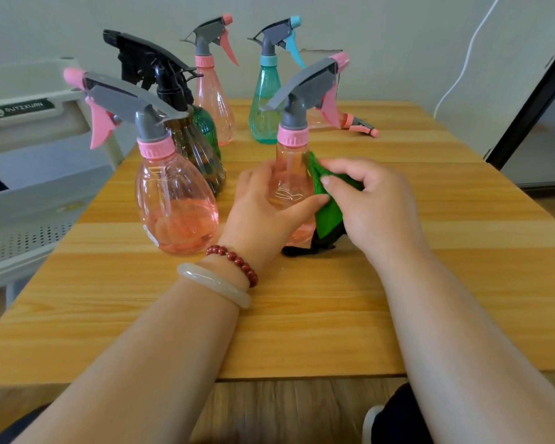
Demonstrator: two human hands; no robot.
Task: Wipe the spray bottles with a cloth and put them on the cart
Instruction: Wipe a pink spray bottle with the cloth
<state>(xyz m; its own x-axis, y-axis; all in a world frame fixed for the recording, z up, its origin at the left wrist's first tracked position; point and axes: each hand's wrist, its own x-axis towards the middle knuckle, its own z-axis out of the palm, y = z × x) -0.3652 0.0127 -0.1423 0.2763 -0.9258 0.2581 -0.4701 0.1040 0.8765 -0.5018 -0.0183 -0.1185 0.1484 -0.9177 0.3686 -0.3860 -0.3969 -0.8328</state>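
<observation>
Wiping step: left hand [263,200] grips pink spray bottle [290,174]; right hand [366,200] pinches green cloth [326,200] against it. Next, probably transfer to cart [29,123].

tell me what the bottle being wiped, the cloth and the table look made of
The held pink bottle looks like clear tinted plastic, glossy; you see through it. The green cloth looks like soft fabric, textured and folding; weave unclear. The table has a matte wood-grain top, possibly laminate.
</observation>
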